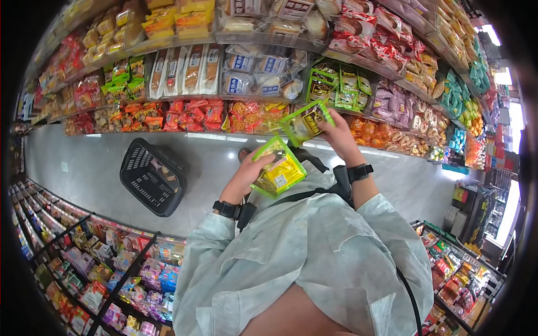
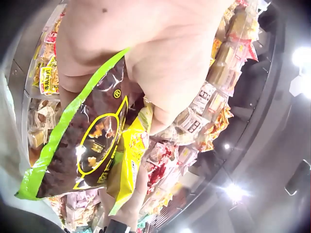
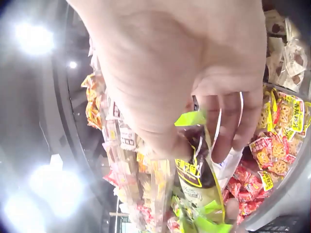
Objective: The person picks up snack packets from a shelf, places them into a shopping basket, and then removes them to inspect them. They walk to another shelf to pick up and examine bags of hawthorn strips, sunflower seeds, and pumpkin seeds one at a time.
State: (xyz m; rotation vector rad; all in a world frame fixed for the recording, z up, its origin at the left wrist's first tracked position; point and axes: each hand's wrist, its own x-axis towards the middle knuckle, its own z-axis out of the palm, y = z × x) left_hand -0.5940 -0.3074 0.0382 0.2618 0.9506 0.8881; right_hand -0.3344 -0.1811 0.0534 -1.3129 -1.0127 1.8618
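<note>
My left hand (image 1: 250,171) grips a green-edged snack packet (image 1: 284,175), its yellow printed side turned up, in front of my body. Dark brown film with a bright green sealed edge shows on this packet (image 2: 80,141) in the left wrist view. Just above and to the right, my right hand (image 1: 339,136) pinches a second green and black snack packet (image 1: 302,126) at its upper right corner. In the right wrist view the thumb and fingers close round the top of that packet (image 3: 192,170). The two packets are close together, edges overlapping in the head view.
Shelves of bagged snacks run ahead of me, with similar green packets (image 1: 336,84) in a bin beyond my right hand. A black shopping basket (image 1: 134,193) with a few items stands on the grey floor (image 1: 89,179) to the left. More snack racks (image 1: 112,252) stand behind.
</note>
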